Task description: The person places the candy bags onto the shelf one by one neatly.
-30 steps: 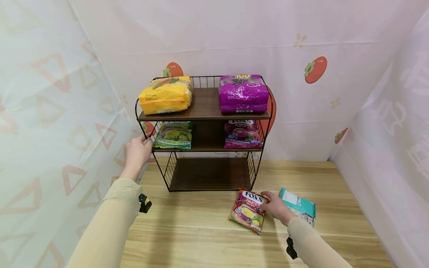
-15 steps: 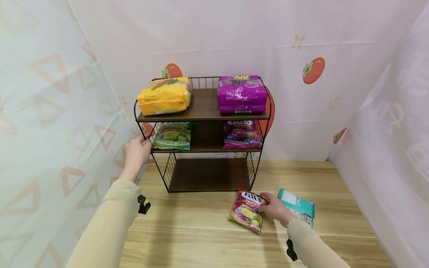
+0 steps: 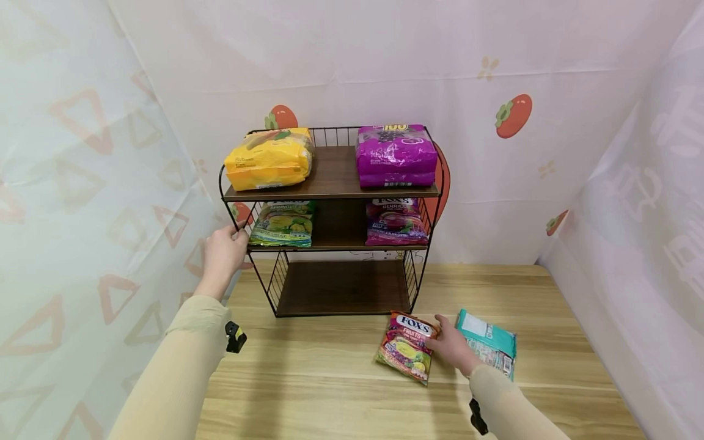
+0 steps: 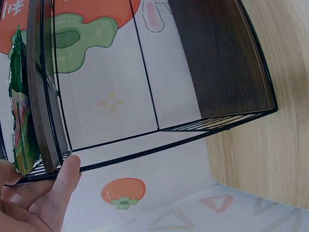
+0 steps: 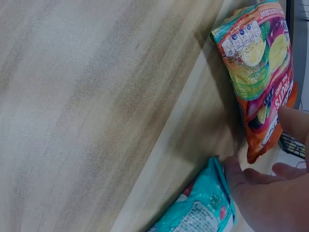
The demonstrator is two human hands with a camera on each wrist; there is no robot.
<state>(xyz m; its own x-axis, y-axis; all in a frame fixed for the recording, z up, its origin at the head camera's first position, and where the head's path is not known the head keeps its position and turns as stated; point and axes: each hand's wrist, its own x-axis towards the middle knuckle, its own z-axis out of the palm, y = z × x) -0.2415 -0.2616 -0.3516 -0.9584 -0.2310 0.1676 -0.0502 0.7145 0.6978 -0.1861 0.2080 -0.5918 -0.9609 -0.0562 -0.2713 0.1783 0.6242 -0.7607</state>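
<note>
My left hand (image 3: 222, 253) grips the left side of a three-tier wire rack (image 3: 341, 287) at its middle shelf. In the left wrist view, thumb and fingers (image 4: 67, 176) lie around the side frame, near the edge of a green candy bag (image 4: 21, 125). My right hand (image 3: 453, 348) is at the top right corner of a Fox's Fruits candy bag (image 3: 407, 351) lying on the table. In the right wrist view, the thumb (image 5: 294, 123) overlaps the bag's orange end, with the other fingers spread apart from it. Behind this hand lies a teal bag (image 3: 489, 339), close to the fingers.
A yellow pack (image 3: 269, 162) and a purple pack (image 3: 396, 156) stand on the top shelf. Below them, a green candy bag (image 3: 283, 226) and a Fox's Berries bag (image 3: 396, 223) rest on the middle shelf. Printed cloth walls surround the wooden table (image 3: 319, 391).
My right hand's fingers have loosened from the Fox's Fruits bag and spread, and the hand has shifted slightly right. The left hand keeps its hold on the rack.
</note>
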